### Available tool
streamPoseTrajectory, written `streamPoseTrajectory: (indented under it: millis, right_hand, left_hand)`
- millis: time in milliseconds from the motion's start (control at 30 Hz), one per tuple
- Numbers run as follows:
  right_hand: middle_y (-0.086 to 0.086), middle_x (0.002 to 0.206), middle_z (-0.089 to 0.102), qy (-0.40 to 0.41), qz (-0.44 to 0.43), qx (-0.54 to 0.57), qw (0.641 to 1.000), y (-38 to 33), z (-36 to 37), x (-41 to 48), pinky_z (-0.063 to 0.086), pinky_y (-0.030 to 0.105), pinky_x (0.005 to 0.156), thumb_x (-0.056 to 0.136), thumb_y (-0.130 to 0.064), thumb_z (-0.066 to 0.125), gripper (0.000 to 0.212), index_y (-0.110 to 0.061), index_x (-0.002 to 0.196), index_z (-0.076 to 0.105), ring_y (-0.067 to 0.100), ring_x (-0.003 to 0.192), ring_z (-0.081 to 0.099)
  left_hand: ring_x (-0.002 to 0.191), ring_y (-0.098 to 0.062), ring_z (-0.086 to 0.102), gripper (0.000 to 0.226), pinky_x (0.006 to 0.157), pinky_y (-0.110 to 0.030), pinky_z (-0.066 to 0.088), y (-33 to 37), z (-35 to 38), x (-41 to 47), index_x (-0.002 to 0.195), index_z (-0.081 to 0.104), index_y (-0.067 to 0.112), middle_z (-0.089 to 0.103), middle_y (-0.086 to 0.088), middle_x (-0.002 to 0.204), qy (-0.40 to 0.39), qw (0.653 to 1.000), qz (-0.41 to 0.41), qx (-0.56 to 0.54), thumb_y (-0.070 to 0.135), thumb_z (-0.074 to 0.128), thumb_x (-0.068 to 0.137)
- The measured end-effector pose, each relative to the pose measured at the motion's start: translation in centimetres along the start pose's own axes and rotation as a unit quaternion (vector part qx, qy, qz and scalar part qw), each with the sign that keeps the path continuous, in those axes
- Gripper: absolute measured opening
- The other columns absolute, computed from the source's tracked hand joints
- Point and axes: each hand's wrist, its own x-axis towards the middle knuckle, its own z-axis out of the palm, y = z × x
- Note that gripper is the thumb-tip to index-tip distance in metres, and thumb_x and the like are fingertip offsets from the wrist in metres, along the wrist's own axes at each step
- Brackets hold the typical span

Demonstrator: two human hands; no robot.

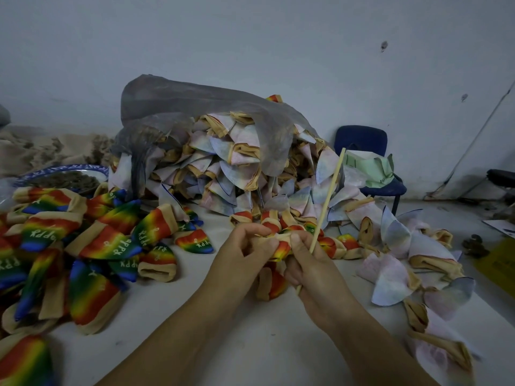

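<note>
Both hands pinch 1 rainbow sock (pixel 281 250) over the counter (pixel 250 344); right hand (pixel 309 270) fingers also grip a stick (pixel 328 199), left hand (pixel 245 252) beside it.

On my feed I can read only 1 word, "HAPPY". It is in white letters on the rainbow fabric pieces (pixel 111 243) heaped at the left of the frame, mostly turned or upside down. Dark print on the yellow sheet (pixel 498 270) at the right edge and on the green bag (pixel 381 169) is too small to read.
</note>
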Motion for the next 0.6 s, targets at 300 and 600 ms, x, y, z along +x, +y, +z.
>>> streamPoseTrajectory:
  millis: [300,600]
  right_hand:
    - [-0.011,0.053,0.046,0.003,-0.07,-0.126,0.99,-0.13,0.12,-0.41,0.039,0.011,0.049,0.1,-0.027,0.041,0.021,-0.014,0.091,0.055,0.0,0.048,0.042]
    - [-0.019,0.059,0.055,0.04,-0.094,-0.206,0.973,0.38,0.25,-0.46,0.041,0.005,0.055,0.099,-0.031,0.041,0.02,-0.022,0.089,0.056,-0.008,0.059,0.05]
  left_hand:
    - [0.087,0.01,0.061,0.012,0.071,-0.011,0.052,-0.49,0.11,-0.15,0.087,0.06,0.043,0.066,0.019,0.094,0.082,0.984,0.072,0.143,0.033,0.066,0.091]
    - [0.083,-0.001,0.065,0.027,0.07,-0.015,0.049,0.05,0.15,0.06,0.078,0.071,0.037,0.07,0.016,0.084,0.102,0.995,-0.001,0.024,0.022,0.059,0.097]
